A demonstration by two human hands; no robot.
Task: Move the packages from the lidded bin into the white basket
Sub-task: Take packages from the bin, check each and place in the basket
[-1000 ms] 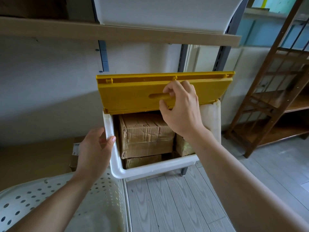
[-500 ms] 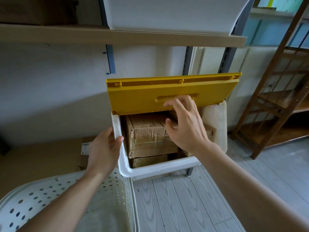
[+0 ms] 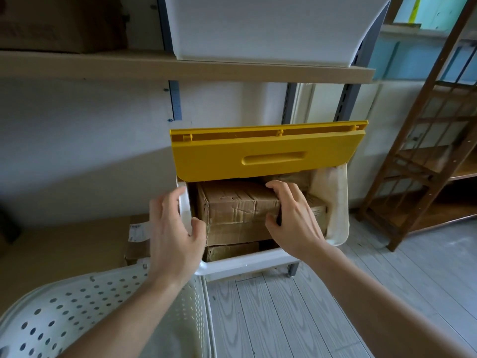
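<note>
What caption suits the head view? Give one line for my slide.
Both hands, left hand and right hand, reach the top package under the raised yellow lid.

The right hand (image 3: pixel 291 218) is off the yellow lid (image 3: pixel 265 153) now and down inside the bin, fingers curling over the right end of the top cardboard package (image 3: pixel 232 205). The lid stands open unheld. The left hand (image 3: pixel 173 228) shifts from the bin's rim toward the package's left end.

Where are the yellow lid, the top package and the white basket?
yellow lid (image 3: pixel 211 161): head view, left of its front face.
top package (image 3: pixel 232 202): head view, its creased front side.
white basket (image 3: pixel 77 306): head view, its perforated wall.
</note>
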